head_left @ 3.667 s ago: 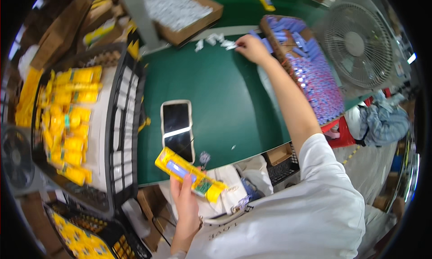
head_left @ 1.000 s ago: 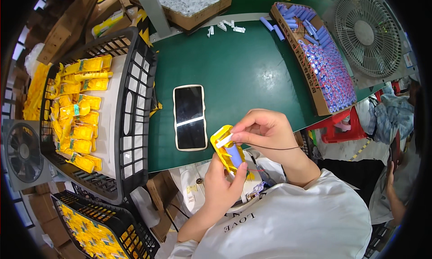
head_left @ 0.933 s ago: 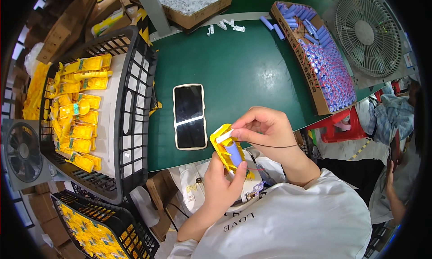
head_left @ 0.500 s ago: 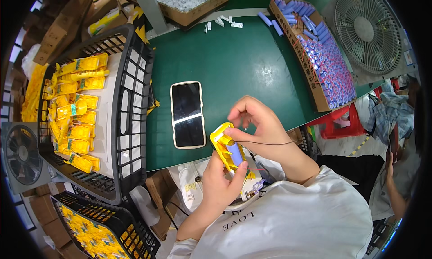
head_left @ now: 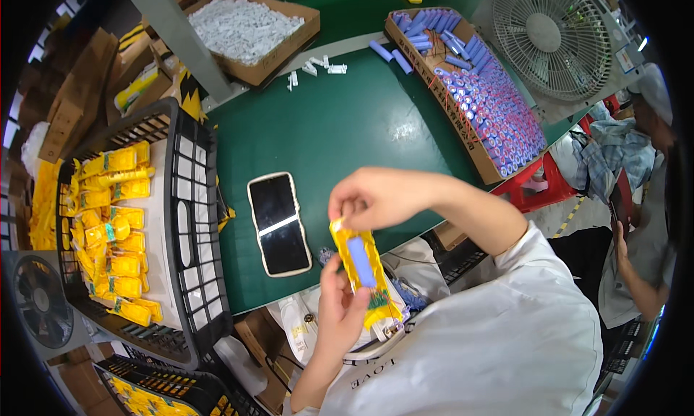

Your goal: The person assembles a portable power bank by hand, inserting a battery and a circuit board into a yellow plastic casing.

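Observation:
My left hand (head_left: 340, 316) is closed around the near left side of a long yellow plastic housing (head_left: 379, 313), held tilted just off the table's front edge. A purple cylindrical battery cell (head_left: 361, 262) lies inside it, with a small green part and thin wires toward the near end. At the far end, my right hand (head_left: 374, 197) has its fingers curled and pinched on the housing's tip. Whether something small is also between those fingertips is hidden. To the left, a phone (head_left: 275, 203) in a pale case lies on the green table (head_left: 325, 127).
A black crate (head_left: 194, 271) of yellow housings stands at left, another crate (head_left: 155, 376) below it. At the far right are a carton (head_left: 463, 130) of purple cells and a fan (head_left: 546, 36). A box (head_left: 271, 65) of white parts sits at the back. A person (head_left: 636, 271) is at right.
My right hand has moved left to the housing's far end, its fingers now curled down. The housing has turned, showing the cell more fully. The whole view has shifted.

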Tool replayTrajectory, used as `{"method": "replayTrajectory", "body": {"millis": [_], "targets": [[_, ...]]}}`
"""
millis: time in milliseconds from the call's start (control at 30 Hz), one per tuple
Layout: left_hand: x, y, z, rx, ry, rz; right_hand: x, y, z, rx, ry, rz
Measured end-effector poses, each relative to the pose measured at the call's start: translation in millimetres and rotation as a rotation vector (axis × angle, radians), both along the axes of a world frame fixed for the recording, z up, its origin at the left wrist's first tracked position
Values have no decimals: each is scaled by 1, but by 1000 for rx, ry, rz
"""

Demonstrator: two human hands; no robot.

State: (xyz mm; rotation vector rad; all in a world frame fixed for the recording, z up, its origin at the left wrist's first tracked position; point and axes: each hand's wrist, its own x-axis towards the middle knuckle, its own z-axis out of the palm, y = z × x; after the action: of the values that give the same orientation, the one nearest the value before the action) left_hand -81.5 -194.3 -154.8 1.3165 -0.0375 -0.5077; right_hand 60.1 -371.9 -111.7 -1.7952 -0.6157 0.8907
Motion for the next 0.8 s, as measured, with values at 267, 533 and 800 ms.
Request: {"method": "replayTrajectory", "body": {"millis": [267,533,800], "targets": [[8,7,3,35,-102,549,99,-98,26,193,62,-789],[-4,20,-7,234,-138,305,276,-108,-1,736,186,-1404],[-67,65,11,484,52,881,387,-92,-78,531,261,-1916]]}}
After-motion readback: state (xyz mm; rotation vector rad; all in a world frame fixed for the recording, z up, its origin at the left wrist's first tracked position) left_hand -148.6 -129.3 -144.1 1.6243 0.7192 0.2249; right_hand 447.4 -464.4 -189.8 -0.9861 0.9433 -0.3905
